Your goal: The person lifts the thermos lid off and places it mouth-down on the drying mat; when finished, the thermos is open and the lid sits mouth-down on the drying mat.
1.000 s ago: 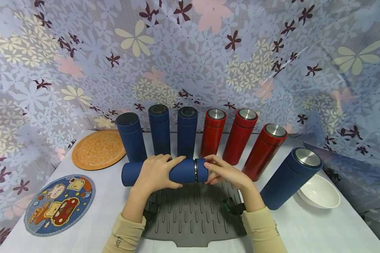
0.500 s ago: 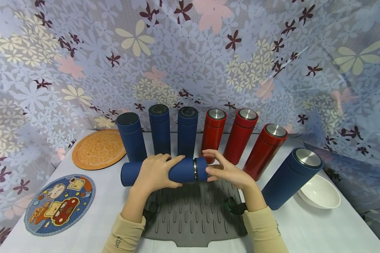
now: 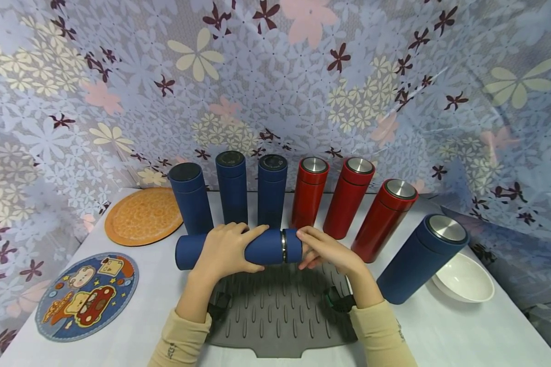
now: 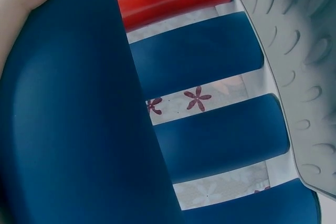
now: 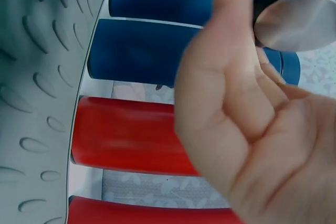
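Observation:
A navy blue thermos (image 3: 264,248) lies level above the grey ridged mat, a silver ring separating body from lid. My left hand (image 3: 227,250) grips its body from above, thumb on the near side. At the right end, fingers and thumb of my right hand (image 3: 326,248) are on the blue lid (image 3: 292,245). The right wrist view shows the lid's silver end face (image 5: 299,22) beside the thumb, with other fingers partly hidden behind it. In the left wrist view the thermos body (image 4: 79,103) fills the left side.
Behind stand three blue thermoses (image 3: 231,193) and three red thermoses (image 3: 349,201). Another blue thermos (image 3: 422,260) and a white bowl (image 3: 464,278) are at the right. A round orange mat (image 3: 142,216) and a cartoon mat (image 3: 87,298) lie left. The ridged mat (image 3: 277,311) lies below the hands.
My right hand's fingers lifted and spread off the lid half a second ago, then came back onto it. My left hand and the thermos have barely moved.

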`<move>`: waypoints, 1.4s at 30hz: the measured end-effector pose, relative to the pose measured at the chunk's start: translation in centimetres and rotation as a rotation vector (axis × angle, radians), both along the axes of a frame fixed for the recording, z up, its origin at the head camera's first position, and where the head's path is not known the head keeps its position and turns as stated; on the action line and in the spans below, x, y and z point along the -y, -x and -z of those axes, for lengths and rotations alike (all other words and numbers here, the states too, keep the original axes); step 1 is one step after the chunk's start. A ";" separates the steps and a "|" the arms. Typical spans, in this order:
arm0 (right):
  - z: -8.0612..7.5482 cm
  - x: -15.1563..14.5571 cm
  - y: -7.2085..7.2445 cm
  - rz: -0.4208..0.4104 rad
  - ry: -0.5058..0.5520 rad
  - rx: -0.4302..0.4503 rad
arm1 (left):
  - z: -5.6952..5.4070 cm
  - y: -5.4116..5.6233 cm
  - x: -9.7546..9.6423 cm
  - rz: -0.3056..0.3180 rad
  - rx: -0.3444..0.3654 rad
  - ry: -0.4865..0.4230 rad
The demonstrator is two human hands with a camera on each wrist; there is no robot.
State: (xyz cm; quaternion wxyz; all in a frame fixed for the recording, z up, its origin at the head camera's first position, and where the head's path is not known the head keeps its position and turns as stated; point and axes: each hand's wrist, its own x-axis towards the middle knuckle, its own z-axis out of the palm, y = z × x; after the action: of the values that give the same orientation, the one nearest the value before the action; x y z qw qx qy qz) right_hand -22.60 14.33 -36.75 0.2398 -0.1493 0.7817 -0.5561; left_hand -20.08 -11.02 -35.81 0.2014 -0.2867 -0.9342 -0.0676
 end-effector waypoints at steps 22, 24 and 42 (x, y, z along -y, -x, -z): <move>-0.1 -1.1 0.1 -0.086 0.080 -0.089 | -0.2 0.1 0.1 -0.007 0.016 0.020; -0.2 -1.0 0.1 -0.049 0.058 -0.058 | -0.2 0.1 0.1 -0.009 0.015 0.021; 0.2 -0.8 0.2 -0.060 0.166 -0.091 | -0.2 0.0 0.1 -0.009 0.036 0.016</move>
State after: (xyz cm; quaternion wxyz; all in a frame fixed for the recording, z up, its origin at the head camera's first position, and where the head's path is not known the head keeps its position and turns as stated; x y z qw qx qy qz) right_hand -22.83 15.16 -36.91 0.2074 -0.2171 0.7381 -0.6042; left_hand -20.11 -11.08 -35.60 0.1825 -0.2827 -0.9395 -0.0644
